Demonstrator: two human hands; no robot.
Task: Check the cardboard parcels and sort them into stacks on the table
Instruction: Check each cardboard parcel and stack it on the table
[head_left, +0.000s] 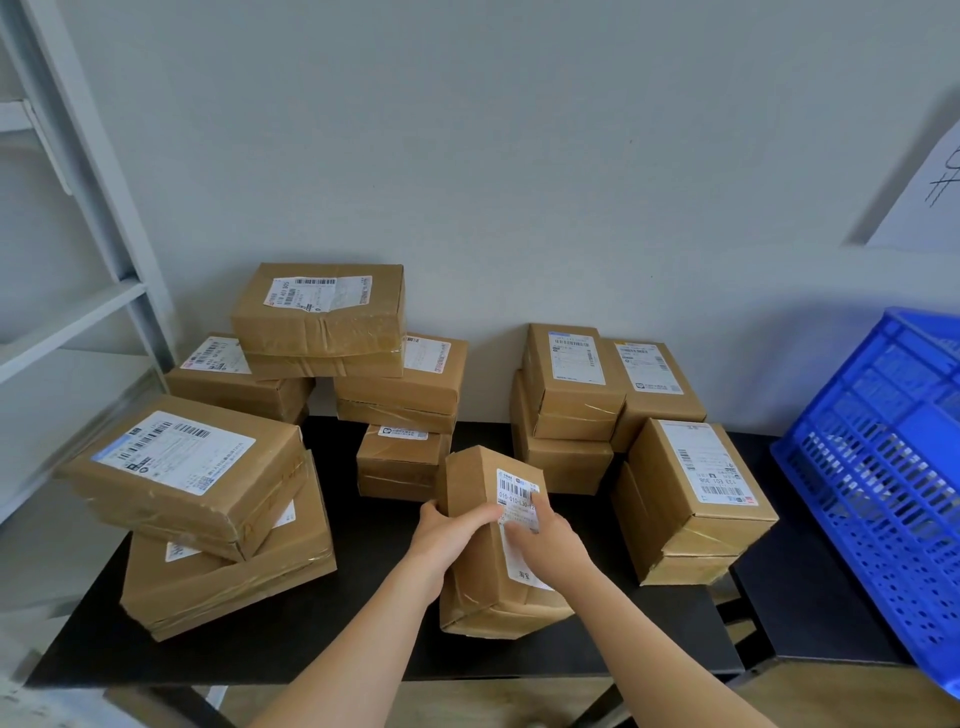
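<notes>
Head-worn view, looking down, table (363, 613) close

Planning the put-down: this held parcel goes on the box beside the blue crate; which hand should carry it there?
Probably right: the right hand holds the parcel on the side nearest that box; the left hand would reach across.
</notes>
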